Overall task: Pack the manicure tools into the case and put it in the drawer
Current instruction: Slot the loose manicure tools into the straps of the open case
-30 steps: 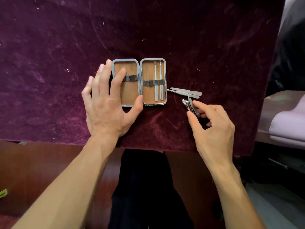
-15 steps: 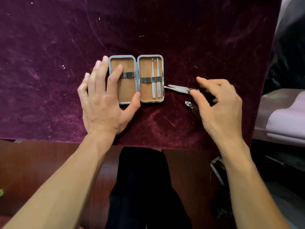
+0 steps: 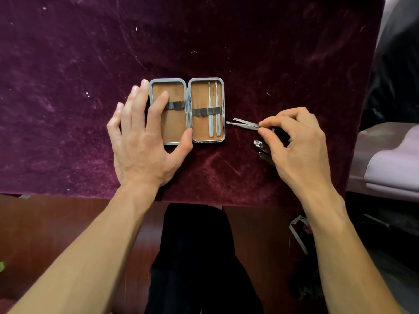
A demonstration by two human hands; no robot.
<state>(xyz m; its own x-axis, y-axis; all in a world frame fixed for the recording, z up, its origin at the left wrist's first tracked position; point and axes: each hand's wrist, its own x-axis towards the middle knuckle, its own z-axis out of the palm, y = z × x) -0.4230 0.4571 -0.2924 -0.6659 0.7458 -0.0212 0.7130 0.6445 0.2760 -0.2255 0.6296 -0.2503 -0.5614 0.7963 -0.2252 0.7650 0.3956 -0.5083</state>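
At centre of the purple velvet-covered surface, lying open and flat: small metal-rimmed manicure case with tan lining. Right half loaded with two slim steel implements tucked side by side under a dark elastic band; left half bare of tools. Pinned by the left hand, fingers spread and laid flat over the left half, thumb against the lower rim near the hinge; judged a brace against sliding during loading. Just right of the case: thin pointed steel tool, possibly two pieces, far end pinched between thumb and forefinger of the right hand, other fingers curled. Partly hidden under that hand: chrome nail clipper, loose on the velvet. Drawer not in view.
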